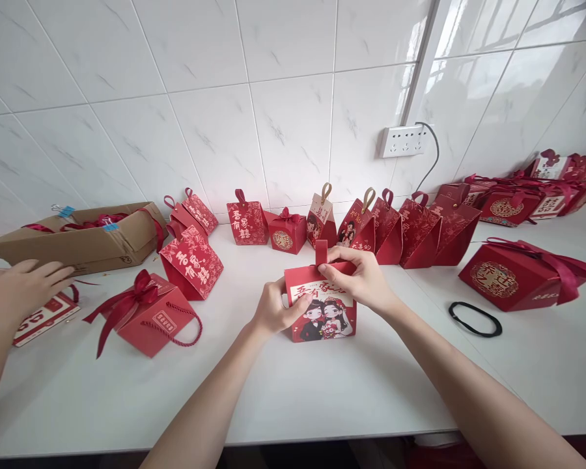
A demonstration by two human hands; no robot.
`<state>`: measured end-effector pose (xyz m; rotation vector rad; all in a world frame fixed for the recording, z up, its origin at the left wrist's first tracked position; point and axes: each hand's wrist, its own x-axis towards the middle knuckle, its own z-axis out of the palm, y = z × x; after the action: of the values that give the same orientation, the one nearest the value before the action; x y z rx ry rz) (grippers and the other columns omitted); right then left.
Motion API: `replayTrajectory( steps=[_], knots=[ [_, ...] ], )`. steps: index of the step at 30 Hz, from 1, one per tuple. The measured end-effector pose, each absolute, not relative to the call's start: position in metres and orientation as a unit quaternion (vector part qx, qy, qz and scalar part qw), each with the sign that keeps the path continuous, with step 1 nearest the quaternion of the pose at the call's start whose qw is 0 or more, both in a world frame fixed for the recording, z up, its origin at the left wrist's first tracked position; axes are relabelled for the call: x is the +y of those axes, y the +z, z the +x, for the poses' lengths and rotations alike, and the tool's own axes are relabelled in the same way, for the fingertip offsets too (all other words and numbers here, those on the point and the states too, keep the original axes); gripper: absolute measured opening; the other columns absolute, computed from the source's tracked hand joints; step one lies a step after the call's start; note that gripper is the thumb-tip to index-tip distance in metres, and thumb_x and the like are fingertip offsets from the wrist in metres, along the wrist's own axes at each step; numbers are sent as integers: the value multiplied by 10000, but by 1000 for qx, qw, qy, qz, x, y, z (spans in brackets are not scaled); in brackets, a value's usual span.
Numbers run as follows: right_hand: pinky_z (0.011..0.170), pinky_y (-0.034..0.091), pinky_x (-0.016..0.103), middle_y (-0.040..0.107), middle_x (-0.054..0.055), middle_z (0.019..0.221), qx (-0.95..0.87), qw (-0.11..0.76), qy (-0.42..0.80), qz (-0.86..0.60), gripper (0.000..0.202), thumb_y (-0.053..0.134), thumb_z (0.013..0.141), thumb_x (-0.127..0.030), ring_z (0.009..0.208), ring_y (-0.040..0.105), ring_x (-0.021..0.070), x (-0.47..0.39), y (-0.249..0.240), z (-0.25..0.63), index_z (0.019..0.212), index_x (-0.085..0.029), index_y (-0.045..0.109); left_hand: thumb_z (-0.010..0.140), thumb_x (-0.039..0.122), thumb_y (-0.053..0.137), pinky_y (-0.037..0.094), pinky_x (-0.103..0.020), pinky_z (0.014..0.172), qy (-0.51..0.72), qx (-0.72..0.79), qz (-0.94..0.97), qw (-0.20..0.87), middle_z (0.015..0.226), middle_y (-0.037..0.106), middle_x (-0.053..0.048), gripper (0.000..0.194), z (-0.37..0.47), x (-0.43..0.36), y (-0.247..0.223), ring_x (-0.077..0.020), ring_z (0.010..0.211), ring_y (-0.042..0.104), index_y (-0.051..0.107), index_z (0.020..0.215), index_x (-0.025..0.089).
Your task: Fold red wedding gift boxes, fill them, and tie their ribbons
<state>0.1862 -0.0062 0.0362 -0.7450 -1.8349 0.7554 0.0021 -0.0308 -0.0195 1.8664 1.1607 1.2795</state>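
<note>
A red gift box (323, 319) with a cartoon couple on its front stands on the white counter (322, 391) in front of me. My left hand (273, 307) grips its left upper edge. My right hand (359, 277) pinches the top flap near the upright red tab (321, 251). Both hands hold the same box.
Another person's hand (22, 283) rests at the far left beside a flat red card (43, 318). A cardboard carton (78, 238) lies at the back left. Several red gift boxes (385, 228) line the tiled wall; a ribboned box (149, 316) sits left, a black band (474, 319) right.
</note>
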Motion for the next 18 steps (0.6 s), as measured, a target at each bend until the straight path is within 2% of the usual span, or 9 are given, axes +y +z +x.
replayTrajectory(
  steps=[4, 6, 11, 18],
  knots=[
    [566, 436, 235, 641, 6, 689, -756, 488, 310, -308, 171, 597, 773, -324, 614, 576, 132, -7, 36, 185, 675, -185, 607, 803, 631, 412, 356, -252, 470, 497, 431, 701, 276, 531, 542, -21, 513, -2, -27, -27, -135, 488, 479, 555, 699, 149],
    [574, 439, 236, 640, 6, 694, -758, 490, 305, -304, 178, 594, 778, -329, 617, 575, 131, -7, 36, 185, 673, -185, 602, 799, 675, 373, 335, -259, 454, 506, 439, 691, 272, 498, 521, -22, 564, -3, -25, -29, -133, 466, 456, 542, 670, 153],
    [588, 443, 239, 637, 6, 698, -760, 492, 302, -299, 170, 587, 786, -318, 630, 576, 134, -7, 36, 184, 679, -187, 600, 792, 678, 391, 294, -253, 440, 512, 448, 685, 261, 457, 473, -4, 555, -2, -25, -27, -115, 434, 410, 495, 608, 165],
    [607, 436, 237, 629, 0, 714, -765, 486, 311, -287, 126, 603, 774, -283, 649, 572, 133, -7, 37, 185, 694, -186, 597, 801, 647, 399, 291, -243, 442, 511, 445, 687, 262, 466, 467, 9, 519, -1, -26, -25, -109, 435, 412, 487, 625, 167]
  ],
)
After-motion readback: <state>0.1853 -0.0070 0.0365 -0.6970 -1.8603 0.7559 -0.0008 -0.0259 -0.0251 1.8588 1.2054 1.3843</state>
